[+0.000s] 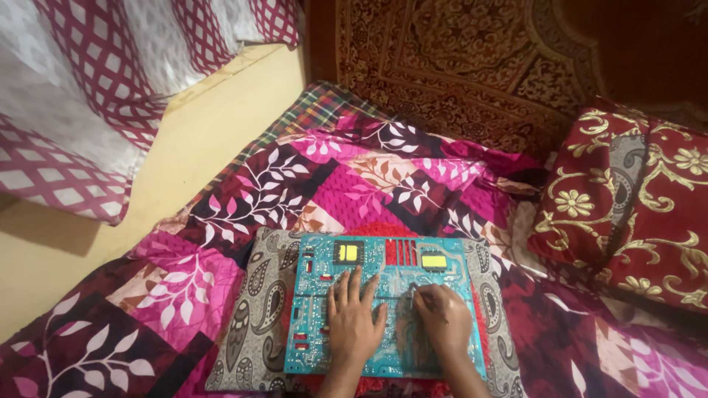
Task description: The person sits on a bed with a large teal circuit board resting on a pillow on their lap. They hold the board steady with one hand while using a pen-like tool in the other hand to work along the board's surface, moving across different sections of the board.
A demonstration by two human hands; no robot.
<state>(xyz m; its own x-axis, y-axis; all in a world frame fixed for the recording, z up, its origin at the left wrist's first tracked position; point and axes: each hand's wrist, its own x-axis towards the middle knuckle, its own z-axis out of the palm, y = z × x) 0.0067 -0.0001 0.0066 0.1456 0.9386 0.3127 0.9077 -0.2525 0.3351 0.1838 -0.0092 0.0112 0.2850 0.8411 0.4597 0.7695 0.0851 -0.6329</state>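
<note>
A teal circuit board with two yellow parts and red strips lies flat on a grey paisley mat. My left hand rests palm down on the board's middle, fingers spread. My right hand sits just right of it with its fingers curled, pinching a thin dark tool whose tip touches the board. What kind of tool it is I cannot make out.
The mat lies on a pink and maroon leaf-patterned bedspread. A red and gold cushion sits at the right. A patterned rug hangs behind. A cream wall and checked curtain are on the left.
</note>
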